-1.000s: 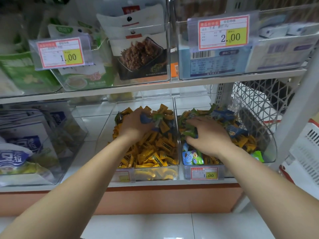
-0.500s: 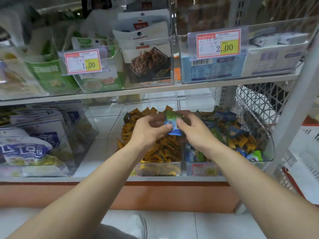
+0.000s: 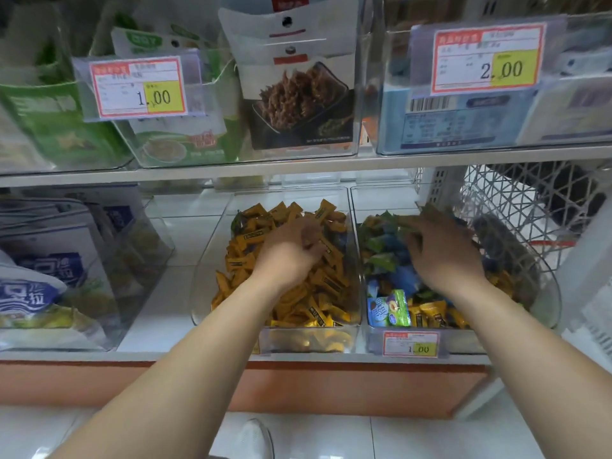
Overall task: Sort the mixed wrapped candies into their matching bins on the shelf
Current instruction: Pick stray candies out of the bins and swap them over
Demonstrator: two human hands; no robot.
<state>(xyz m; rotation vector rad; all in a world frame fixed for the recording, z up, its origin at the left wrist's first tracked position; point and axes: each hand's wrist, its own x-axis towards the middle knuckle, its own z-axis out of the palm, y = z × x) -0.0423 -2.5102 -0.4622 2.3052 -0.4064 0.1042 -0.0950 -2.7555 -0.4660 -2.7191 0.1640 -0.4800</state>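
Two clear bins stand side by side on the lower shelf. The left bin [image 3: 207, 279] is full of yellow wrapped candies [image 3: 321, 293]. My left hand [image 3: 291, 251] lies on that pile with its fingers curled down into it; what they hold is hidden. The right bin [image 3: 548, 293] holds mixed green and blue candies [image 3: 381, 248], with some yellow ones [image 3: 430, 313] at its front. My right hand [image 3: 442, 251] reaches palm down over the green and blue candies, fingers spread.
A price tag [image 3: 410, 343] hangs on the right bin's front. The upper shelf edge [image 3: 298, 167] runs just above the bins. Blue-white bags [image 3: 49, 279] fill a clear bin to the left. A white wire basket [image 3: 530, 200] stands to the right.
Half a second ago both hands pinched a blue-green candy between the bins. They have since parted, the left onto the yellow pile and the right into the right bin.
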